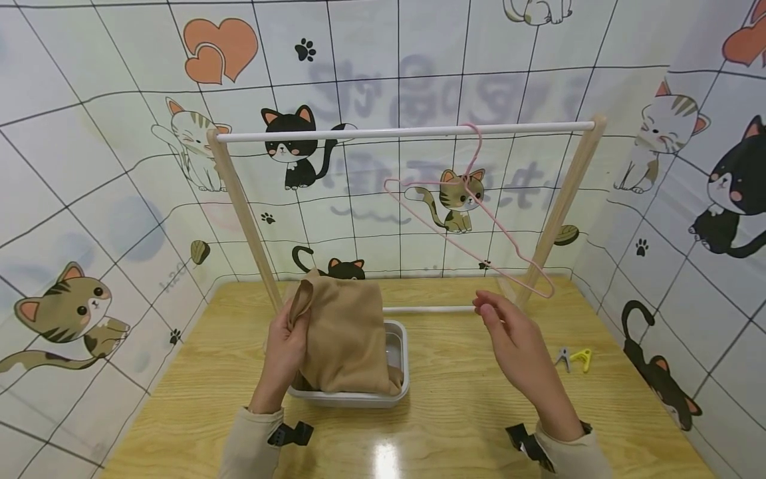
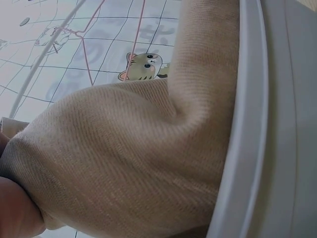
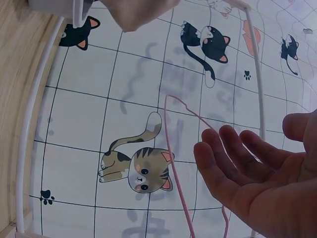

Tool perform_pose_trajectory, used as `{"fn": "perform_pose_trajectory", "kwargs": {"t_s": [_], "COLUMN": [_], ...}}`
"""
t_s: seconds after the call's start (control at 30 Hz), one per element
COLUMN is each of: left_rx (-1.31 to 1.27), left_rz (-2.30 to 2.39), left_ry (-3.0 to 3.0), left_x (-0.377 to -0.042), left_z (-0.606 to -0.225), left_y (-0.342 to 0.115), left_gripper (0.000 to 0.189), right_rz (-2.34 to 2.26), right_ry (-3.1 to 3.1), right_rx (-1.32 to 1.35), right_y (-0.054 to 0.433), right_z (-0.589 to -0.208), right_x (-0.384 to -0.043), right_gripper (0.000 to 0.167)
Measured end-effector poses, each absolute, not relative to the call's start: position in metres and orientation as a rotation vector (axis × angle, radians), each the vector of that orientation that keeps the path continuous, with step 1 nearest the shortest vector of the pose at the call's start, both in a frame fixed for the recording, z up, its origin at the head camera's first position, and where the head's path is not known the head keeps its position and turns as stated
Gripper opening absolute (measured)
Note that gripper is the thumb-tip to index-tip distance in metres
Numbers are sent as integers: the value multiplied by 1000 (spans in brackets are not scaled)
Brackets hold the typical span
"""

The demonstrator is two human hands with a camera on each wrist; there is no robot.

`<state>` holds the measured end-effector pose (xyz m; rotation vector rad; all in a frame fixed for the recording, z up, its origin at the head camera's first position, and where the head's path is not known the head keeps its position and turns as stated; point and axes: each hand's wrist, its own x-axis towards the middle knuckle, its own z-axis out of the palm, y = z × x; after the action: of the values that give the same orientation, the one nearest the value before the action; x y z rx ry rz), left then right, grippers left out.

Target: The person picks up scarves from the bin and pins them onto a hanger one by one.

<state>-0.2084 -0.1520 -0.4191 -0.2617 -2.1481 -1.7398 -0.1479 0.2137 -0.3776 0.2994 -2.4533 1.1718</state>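
Observation:
A tan ribbed cloth (image 1: 344,339) hangs partly lifted out of a light grey plastic basin (image 1: 359,400), its lower end still inside. My left hand (image 1: 286,346) pinches the cloth's upper left edge; in the left wrist view the cloth (image 2: 119,153) fills most of the picture. My right hand (image 1: 517,346) is held in the air right of the basin, fingers loosely bent with nothing between them. The right wrist view shows that hand (image 3: 262,173) near the pink wire hanger (image 3: 173,163), apparently not touching it. The hanger hangs tilted from the rack's white top bar (image 1: 359,133).
Wooden posts (image 1: 559,213) hold up the rack at the back of the wooden table (image 1: 467,412). A grey clothes peg (image 1: 563,358) and a yellow clothes peg (image 1: 582,360) lie at the right. A cat-print curtain (image 1: 371,80) surrounds the table.

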Motion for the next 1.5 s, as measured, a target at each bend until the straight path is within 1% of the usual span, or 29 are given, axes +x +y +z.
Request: {"fn": "perform_pose_trajectory", "kwargs": {"t_s": [0.57, 0.8, 1.07, 1.3, 1.5], "left_rx": [-223, -234, -241, -226, -245], "left_rz": [-1731, -1725, -1758, -1759, -1723], "left_ry": [-2176, -2176, -2168, -2155, -2144], "left_x": [-206, -206, -206, -206, -207], "left_z": [-419, -422, -422, -423, -423], "left_y": [-157, -159, -159, -158, -157], "left_gripper": [29, 27, 26, 26, 24], "right_rz": [1105, 1134, 1142, 1211, 1208], "right_ry": [-2380, -2303, -2261, -2259, -2288], "right_rx": [202, 162, -1, -117, -135], "right_y": [237, 248, 254, 264, 271], "right_z": [-353, -347, -342, -343, -346], "right_x": [-147, -150, -153, -158, -164], "right_gripper": [42, 42, 40, 43, 47]}}
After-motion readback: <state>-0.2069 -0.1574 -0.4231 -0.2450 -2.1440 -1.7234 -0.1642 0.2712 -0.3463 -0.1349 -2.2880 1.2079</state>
